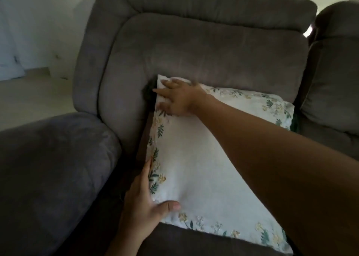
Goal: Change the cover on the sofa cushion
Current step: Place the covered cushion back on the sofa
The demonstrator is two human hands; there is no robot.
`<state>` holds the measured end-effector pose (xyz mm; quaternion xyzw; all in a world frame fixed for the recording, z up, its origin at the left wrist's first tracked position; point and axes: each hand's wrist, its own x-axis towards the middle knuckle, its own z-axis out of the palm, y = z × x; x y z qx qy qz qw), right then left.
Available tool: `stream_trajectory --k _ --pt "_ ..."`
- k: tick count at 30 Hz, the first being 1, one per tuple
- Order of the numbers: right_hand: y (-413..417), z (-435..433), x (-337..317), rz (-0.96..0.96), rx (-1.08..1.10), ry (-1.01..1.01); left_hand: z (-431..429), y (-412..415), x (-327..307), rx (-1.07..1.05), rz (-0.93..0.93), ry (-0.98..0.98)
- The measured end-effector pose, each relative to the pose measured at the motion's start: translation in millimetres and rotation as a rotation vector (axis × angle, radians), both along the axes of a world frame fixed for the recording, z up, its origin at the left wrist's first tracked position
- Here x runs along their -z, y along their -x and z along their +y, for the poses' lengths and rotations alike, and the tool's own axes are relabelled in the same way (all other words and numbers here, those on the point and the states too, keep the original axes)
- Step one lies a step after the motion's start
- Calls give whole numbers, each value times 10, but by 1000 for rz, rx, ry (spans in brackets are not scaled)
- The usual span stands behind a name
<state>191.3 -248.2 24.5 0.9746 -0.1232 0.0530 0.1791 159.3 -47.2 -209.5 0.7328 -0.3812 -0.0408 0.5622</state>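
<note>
Matt white embroidered cloth cushion (pixel 204 158), grey suede-like plush sofa (pixel 194 48)

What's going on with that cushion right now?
A person has both hands on the white floral cushion, which lies flat on the seat of the grey sofa. The left hand holds the near left corner, thumb on top; the right hand lies spread on the far left corner. The cushion already looks covered; no zip or opening shows.

You face a grey plush sofa backrest (pixel 204 48) | its padded armrest (pixel 50 168) bulges at your left | a second grey seat back (pixel 334 85) sits just beside it at your right | pale floor (pixel 29 96) and white wall (pixel 38 23) beyond, blurred
</note>
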Motion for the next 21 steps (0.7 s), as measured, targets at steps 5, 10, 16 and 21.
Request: stream_trajectory --k 5,10,16,21 --pt "-67 -255 -166 -99 142 -151 -18 -47 29 -18 -22 -12" --pt "-106 26 -252 -270 -55 -238 -2 -40 34 -12 19 24" --pt "-147 -39 -52 -110 -31 -132 -21 -97 81 55 86 68" --pt "697 76 165 -344 46 -252 -118 -164 102 67 93 87"
